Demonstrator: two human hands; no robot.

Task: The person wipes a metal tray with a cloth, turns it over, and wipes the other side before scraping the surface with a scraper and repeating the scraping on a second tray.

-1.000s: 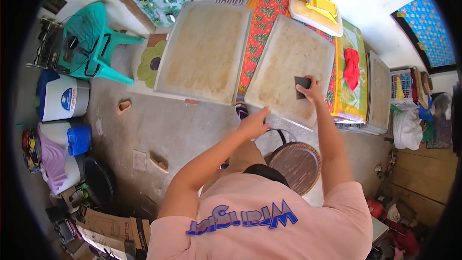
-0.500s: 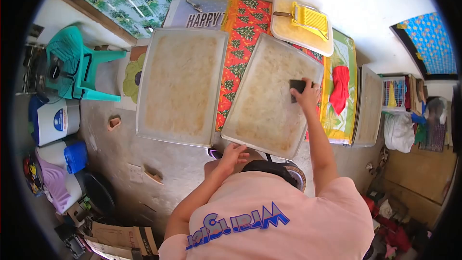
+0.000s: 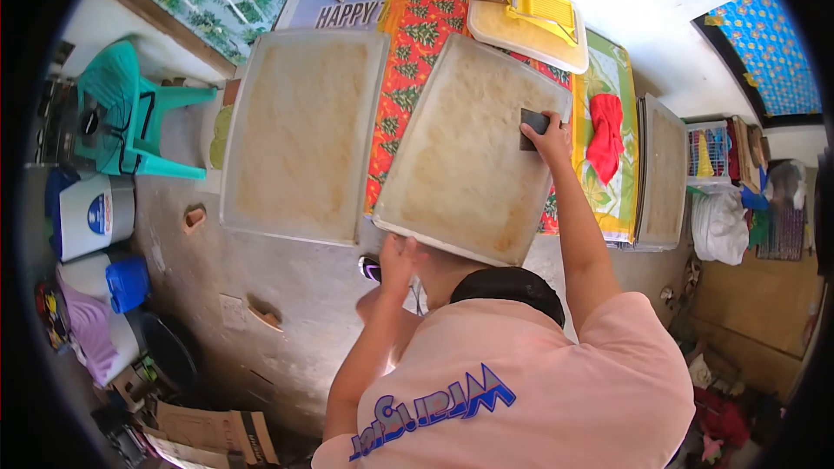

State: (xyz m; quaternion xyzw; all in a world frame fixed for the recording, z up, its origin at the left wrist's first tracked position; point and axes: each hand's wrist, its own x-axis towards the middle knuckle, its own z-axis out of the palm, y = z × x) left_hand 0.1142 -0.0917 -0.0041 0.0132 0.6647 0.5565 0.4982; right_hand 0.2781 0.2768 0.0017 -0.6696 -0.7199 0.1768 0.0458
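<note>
My right hand [image 3: 552,140] grips a dark, flat square pad [image 3: 532,128] against the right part of a tilted tray [image 3: 469,139]. The pad's exact kind is unclear. This tray has a pale rim and a beige, brown-stained surface, and it lies askew on the table. At its near left corner is my left hand [image 3: 399,258], raised against the rim; its fingers are blurred, so their grip does not show. A second, similar tray [image 3: 300,135] lies to the left. A red cloth [image 3: 605,139] rests just right of my right hand.
A yellow slicer [image 3: 540,10] lies on a white-rimmed board [image 3: 486,22] at the back. Under the trays is a red Christmas-tree tablecloth [image 3: 415,39]. More trays [image 3: 662,174] stand at the table's right end. A green chair [image 3: 117,95] is at left.
My left hand has turned upright and shifted to the tray's near left corner. The pad in my right hand now shows flatter and more fully. The whole view has shifted slightly.
</note>
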